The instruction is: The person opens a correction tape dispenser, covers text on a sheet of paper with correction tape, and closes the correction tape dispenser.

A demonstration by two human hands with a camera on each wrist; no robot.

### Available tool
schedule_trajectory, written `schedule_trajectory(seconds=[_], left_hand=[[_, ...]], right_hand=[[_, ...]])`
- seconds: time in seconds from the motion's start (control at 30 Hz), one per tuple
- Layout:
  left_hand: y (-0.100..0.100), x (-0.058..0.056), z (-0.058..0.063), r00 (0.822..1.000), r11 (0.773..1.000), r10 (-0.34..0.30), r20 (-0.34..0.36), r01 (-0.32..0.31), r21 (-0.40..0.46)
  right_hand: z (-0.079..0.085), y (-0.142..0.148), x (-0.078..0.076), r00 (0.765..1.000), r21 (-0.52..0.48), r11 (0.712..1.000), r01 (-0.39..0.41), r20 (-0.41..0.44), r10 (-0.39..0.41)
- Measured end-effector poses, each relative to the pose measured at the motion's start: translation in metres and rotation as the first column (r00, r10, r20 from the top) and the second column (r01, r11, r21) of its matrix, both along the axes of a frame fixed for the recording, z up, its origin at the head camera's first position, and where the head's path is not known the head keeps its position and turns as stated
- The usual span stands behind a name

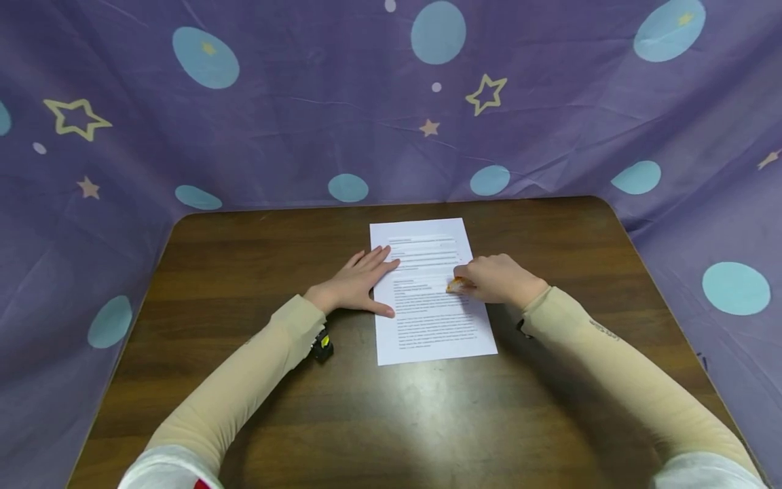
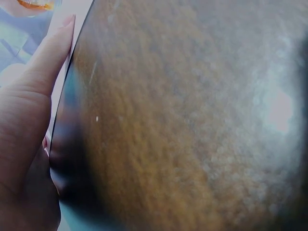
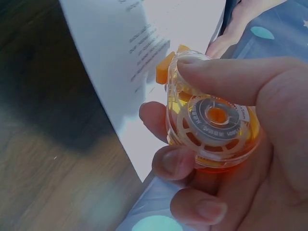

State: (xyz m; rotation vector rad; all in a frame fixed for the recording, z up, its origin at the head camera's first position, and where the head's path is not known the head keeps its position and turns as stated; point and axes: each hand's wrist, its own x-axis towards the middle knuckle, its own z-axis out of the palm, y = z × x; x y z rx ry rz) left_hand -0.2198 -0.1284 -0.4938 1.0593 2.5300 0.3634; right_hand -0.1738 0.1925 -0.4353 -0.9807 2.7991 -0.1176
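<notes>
A printed sheet of paper (image 1: 386, 343) lies on the table, its lines of text facing up. My left hand (image 1: 357, 282) rests on the sheet's left edge with fingers spread; in the left wrist view its thumb (image 2: 45, 62) lies along the paper's edge. Over the right half of the sheet, my right hand (image 1: 504, 280) holds a correction tape dispenser (image 1: 457, 285). Seen from the right wrist, the correction tape (image 3: 216, 132) has a clear round case with orange parts, gripped between thumb and curled fingers. Its orange tip (image 3: 164, 70) points toward the printed lines; whether it touches the paper I cannot tell.
Under the sheet is a brown wood-grain table (image 1: 244, 272) with rounded far corners. A purple curtain (image 1: 293, 122) with stars and blue dots hangs behind it and along the sides. A small black device (image 1: 322, 346) sits at the left wrist.
</notes>
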Motion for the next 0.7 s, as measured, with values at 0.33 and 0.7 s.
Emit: schedule_trajectory(seconds=[0.33,0.7], left_hand=[[0.0,0.002,0.001,1.0,1.0,0.001,-0.001,-0.001,0.011],[-0.001,0.003,0.003,1.0,1.0,-0.011,0.003,0.011,0.023]], right_hand=[[-0.001,-0.016,-0.002,0.999,-0.004,0.999,-0.033,0.007,0.033],[-0.001,-0.027,-0.003,0.998,0.02,0.999,-0.045,0.05,0.044]])
